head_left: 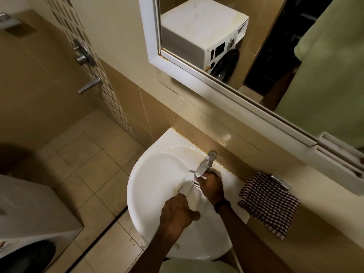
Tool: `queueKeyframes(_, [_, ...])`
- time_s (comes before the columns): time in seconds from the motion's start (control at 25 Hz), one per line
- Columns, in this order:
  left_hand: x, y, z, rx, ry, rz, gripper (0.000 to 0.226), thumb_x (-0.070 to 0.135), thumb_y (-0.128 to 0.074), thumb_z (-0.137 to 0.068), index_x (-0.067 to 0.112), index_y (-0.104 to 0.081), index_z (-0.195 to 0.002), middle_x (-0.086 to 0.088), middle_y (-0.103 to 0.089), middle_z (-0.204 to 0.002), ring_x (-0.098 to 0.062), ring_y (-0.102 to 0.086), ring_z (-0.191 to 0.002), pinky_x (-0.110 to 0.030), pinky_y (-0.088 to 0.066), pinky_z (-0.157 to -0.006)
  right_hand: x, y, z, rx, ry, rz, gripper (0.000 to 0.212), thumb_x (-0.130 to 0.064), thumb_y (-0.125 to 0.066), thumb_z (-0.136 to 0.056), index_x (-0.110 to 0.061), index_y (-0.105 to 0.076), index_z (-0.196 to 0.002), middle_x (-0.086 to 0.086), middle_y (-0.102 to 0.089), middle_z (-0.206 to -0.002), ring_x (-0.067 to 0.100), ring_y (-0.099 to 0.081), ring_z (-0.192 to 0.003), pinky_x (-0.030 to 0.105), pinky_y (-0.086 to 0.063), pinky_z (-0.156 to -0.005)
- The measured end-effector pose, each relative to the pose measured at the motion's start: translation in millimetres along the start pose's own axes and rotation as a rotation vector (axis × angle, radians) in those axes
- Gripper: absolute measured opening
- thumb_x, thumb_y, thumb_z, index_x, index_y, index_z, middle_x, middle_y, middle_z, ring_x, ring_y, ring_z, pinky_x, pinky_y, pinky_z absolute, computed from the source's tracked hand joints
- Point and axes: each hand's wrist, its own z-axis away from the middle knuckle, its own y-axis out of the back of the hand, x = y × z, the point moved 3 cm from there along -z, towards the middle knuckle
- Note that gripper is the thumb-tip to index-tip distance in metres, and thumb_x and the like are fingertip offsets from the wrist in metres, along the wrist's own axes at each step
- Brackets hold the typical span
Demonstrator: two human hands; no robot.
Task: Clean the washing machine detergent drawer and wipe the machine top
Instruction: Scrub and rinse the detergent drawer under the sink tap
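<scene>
- Head view looked down at a white sink [149, 174] fixed to a tan wall.
- Both hands were over the bowl, right under the tap [204, 166].
- The left hand [177, 213] was nearer the camera. Its fingers were curled tight round the near end of the detergent drawer [187, 189].
- The right hand [212, 186] was farther back, just below the spout. Its fingers were bent round the far end of the drawer. The tips were blurry, so I could not tell just how they lay.
- The drawer was a pale, thin piece, held between the two hands above the drain. It was blurred and its parts were hard to make out.
- A black band [222, 205] sat on the right wrist.
- A checked cloth [267, 203] lay on the ledge [315, 223] just beside the sink, on the right.
- A small metal thing [281, 181] lay right behind the cloth.
- The washing machine [29, 213] stood at the lower left, well apart from the sink — its white top and dark round door showed.
- The mirror [153, 46] above the sink showed the machine again, white top and all.
- A metal shower handle [82, 54] was on the wall at the far left.
</scene>
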Motion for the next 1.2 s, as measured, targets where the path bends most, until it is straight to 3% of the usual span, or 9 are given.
queueKeyframes(0.24, [-8.5, 12.0, -2.4, -0.05, 0.054, 0.145, 0.047, 0.049, -0.083, -0.072, 0.024, -0.051, -0.095, 0.005, -0.06, -0.096, -0.018, -0.06, -0.086, -0.024, -0.046, -0.071, 1.3, 7.2, -0.8, -0.012, -0.078, -0.088, 0.016, -0.003, -0.069, -0.088, -0.008, -0.077, -0.1, 0.007, -0.075, -0.105, 0.024, -0.066, -0.102, 0.009, -0.035, -0.073])
queueKeyframes(0.44, [-15.3, 17.6, -2.5, -0.084, 0.058, 0.233, 0.055, 0.054, -0.083, -0.07, 0.017, -0.056, -0.101, 0.003, -0.063, -0.096, -0.02, -0.063, -0.091, -0.027, -0.049, -0.07, -2.4, 15.6, 2.8, 0.044, -0.196, -0.216, 0.009, -0.027, -0.081, -0.078, -0.029, -0.073, -0.078, -0.014, -0.069, -0.078, 0.007, -0.063, -0.079, 0.005, -0.036, -0.062])
queueKeyframes(0.6, [-21.3, 24.9, -3.9, -0.084, 0.083, 0.277, 0.047, 0.052, -0.085, -0.068, 0.021, -0.053, -0.086, 0.001, -0.064, -0.088, -0.024, -0.069, -0.091, -0.028, -0.046, -0.063, 0.5, 11.9, -6.1, -0.03, -0.099, -0.114, 0.017, -0.008, -0.067, -0.089, -0.015, -0.078, -0.1, 0.002, -0.077, -0.103, 0.017, -0.067, -0.098, 0.009, -0.036, -0.067])
queueKeyframes(0.68, [-21.9, 25.9, -3.2, -0.074, 0.082, 0.272, 0.047, 0.051, -0.084, -0.069, 0.02, -0.053, -0.087, 0.0, -0.064, -0.088, -0.026, -0.07, -0.096, -0.028, -0.045, -0.065, -1.0, 10.7, -3.6, -0.05, -0.108, -0.125, 0.015, -0.01, -0.068, -0.09, -0.014, -0.076, -0.102, -0.001, -0.076, -0.098, 0.016, -0.067, -0.096, 0.012, -0.037, -0.069])
queueKeyframes(0.8, [-21.8, 24.2, -1.4, -0.062, 0.093, 0.269, 0.054, 0.051, -0.083, -0.069, 0.014, -0.058, -0.1, -0.001, -0.066, -0.089, -0.025, -0.07, -0.095, -0.029, -0.049, -0.068, -4.9, 8.1, -2.8, -0.033, -0.159, -0.231, 0.018, -0.015, -0.08, -0.082, -0.012, -0.076, -0.099, -0.006, -0.072, -0.091, 0.005, -0.064, -0.081, 0.002, -0.039, -0.061])
queueKeyframes(0.92, [-28.1, 23.7, -1.7, -0.057, 0.116, 0.279, 0.06, 0.053, -0.085, -0.066, 0.015, -0.059, -0.105, -0.002, -0.067, -0.098, -0.024, -0.069, -0.095, -0.032, -0.053, -0.073, -2.3, 2.1, -7.2, -0.054, -0.134, -0.156, 0.007, -0.014, -0.075, -0.087, -0.011, -0.074, -0.093, 0.007, -0.075, -0.099, 0.021, -0.067, -0.095, 0.01, -0.036, -0.06])
queueKeyframes(1.0, [-28.7, 23.9, -1.4, -0.05, 0.108, 0.259, 0.06, 0.053, -0.085, -0.067, 0.017, -0.057, -0.106, -0.001, -0.066, -0.101, -0.022, -0.067, -0.095, -0.03, -0.051, -0.072, -4.6, 0.1, -4.5, -0.04, -0.153, -0.196, 0.017, -0.021, -0.081, -0.082, -0.012, -0.074, -0.094, 0.0, -0.075, -0.095, 0.014, -0.066, -0.09, 0.014, -0.04, -0.062])
queueKeyframes(1.12, [-30.3, 24.3, -2.8, -0.037, 0.113, 0.253, 0.06, 0.053, -0.086, -0.066, 0.019, -0.056, -0.105, 0.002, -0.065, -0.096, -0.016, -0.066, -0.086, -0.03, -0.054, -0.074, -4.5, 1.2, -5.2, -0.058, -0.15, -0.227, 0.024, -0.02, -0.083, -0.079, -0.011, -0.076, -0.099, -0.004, -0.074, -0.096, 0.012, -0.067, -0.091, 0.005, -0.043, -0.067])
queueKeyframes(1.2, [-32.4, 26.9, -2.1, -0.027, 0.116, 0.253, 0.057, 0.052, -0.087, -0.066, 0.019, -0.057, -0.101, 0.005, -0.062, -0.09, -0.01, -0.061, -0.075, -0.027, -0.049, -0.062, -2.0, 4.5, -9.2, -0.123, -0.113, -0.151, 0.021, -0.023, -0.081, -0.082, -0.013, -0.077, -0.1, -0.003, -0.075, -0.099, 0.013, -0.067, -0.097, 0.01, -0.044, -0.075])
